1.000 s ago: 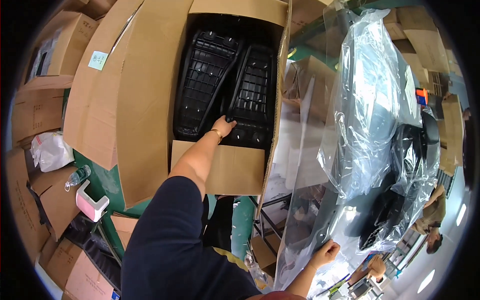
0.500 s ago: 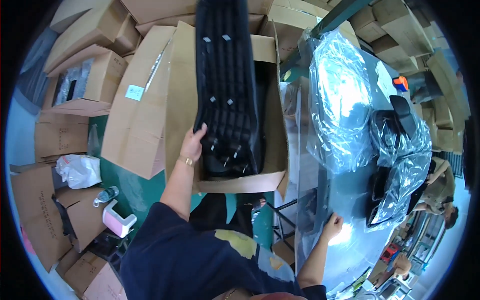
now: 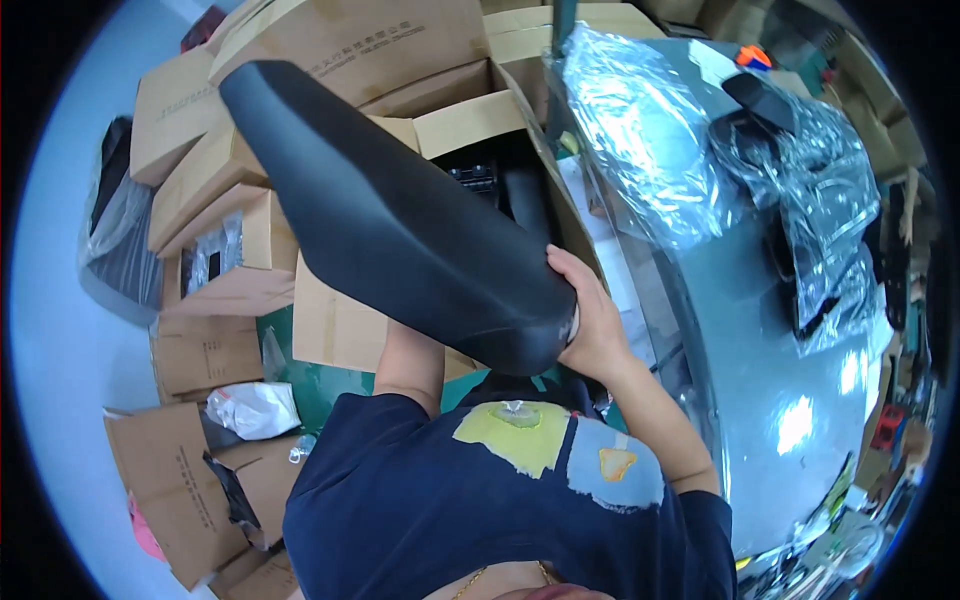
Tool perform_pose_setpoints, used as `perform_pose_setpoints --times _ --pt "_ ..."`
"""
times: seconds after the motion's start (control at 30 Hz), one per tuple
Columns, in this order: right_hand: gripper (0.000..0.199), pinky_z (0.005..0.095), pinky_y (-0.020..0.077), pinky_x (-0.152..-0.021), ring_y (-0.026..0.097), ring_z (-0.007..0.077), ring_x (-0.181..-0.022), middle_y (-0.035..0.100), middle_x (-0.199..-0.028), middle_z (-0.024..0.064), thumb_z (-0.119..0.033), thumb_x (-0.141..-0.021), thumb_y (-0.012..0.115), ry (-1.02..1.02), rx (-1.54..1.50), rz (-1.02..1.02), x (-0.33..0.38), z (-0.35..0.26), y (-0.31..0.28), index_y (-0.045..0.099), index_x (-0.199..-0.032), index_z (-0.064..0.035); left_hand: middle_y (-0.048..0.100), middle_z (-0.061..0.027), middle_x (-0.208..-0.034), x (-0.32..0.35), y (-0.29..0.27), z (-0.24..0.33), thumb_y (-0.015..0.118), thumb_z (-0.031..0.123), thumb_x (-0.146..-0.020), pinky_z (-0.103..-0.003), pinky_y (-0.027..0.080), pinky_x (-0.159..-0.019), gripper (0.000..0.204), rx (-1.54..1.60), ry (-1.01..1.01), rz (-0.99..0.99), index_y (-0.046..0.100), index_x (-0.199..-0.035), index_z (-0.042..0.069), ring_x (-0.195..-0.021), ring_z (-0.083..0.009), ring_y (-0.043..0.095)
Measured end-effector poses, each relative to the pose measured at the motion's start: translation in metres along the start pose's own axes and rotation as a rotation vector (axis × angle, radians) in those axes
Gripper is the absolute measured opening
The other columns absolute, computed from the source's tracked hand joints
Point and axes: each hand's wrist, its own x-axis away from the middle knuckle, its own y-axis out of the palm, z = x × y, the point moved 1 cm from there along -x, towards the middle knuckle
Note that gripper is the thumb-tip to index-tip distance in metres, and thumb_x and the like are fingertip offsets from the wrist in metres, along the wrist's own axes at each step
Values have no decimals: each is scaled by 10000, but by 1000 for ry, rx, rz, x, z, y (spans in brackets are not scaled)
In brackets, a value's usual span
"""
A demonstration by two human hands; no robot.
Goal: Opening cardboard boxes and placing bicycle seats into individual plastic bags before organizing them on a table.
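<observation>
A long black motorcycle seat point(image 3: 400, 230) is held up at a slant before me, its smooth top side facing me. My right hand point(image 3: 592, 320) grips its near right end, thumb and palm pressed against the edge. My left forearm point(image 3: 410, 362) passes behind the seat, which hides the hand and its fingers. Behind the seat stands an open cardboard box point(image 3: 470, 125) with more black parts point(image 3: 525, 195) inside.
On my right is a grey table point(image 3: 760, 400) bearing clear plastic wrap point(image 3: 640, 130) and plastic-wrapped black parts point(image 3: 820, 220). Cardboard boxes point(image 3: 235, 250) stack up at the left, near a white bag point(image 3: 253, 410) . An orange tape dispenser point(image 3: 755, 57) lies at the table's far end.
The seat has come out over the box and turned from its ribbed underside to its smooth top. My right hand has left the table and taken hold of its near end.
</observation>
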Motion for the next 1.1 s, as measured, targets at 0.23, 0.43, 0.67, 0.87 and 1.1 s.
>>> perform_pose_setpoints --times 0.23,0.43,0.67,0.87,1.1 --pt "748 416 411 -1004 509 365 -1164 540 -1245 147 -146 -546 813 -141 98 145 5 -15 -41 472 -1202 -34 531 -129 -1239 -26 33 -10 494 348 -936 -358 408 -960 485 5 -34 -170 464 -1288 16 -1108 -238 512" --pt "633 379 440 -960 529 354 -1126 550 -1245 133 -57 -640 744 129 111 87 52 16 -67 496 -1221 -92 504 -147 -1258 -64 61 -10 471 394 -939 -368 378 -985 520 89 -139 -439 456 -1293 14 -1129 -258 482" --pt "284 288 509 -777 607 147 -946 640 -1002 40 -108 -836 644 556 252 765 170 11 -213 605 -1118 -113 618 -44 -1077 -73 160 64 672 178 -800 -262 456 -831 556 -604 53 -347 473 -1290 6 -949 -165 588" --pt "495 410 420 -926 536 232 -1091 561 -1186 119 -278 -872 568 163 126 1070 219 -100 -331 447 -1280 -25 688 -98 -856 -21 336 -65 706 170 -755 -298 493 -701 290 -1411 166 -1041 670 -1021 59 -749 -195 651" --pt "636 391 471 -854 615 338 -996 634 -1061 196 -316 -709 754 983 184 -164 253 12 -259 523 -1255 -87 672 -89 -833 69 411 -278 707 337 -711 -408 496 -668 304 -1565 265 -1679 690 -956 158 -781 -311 634"
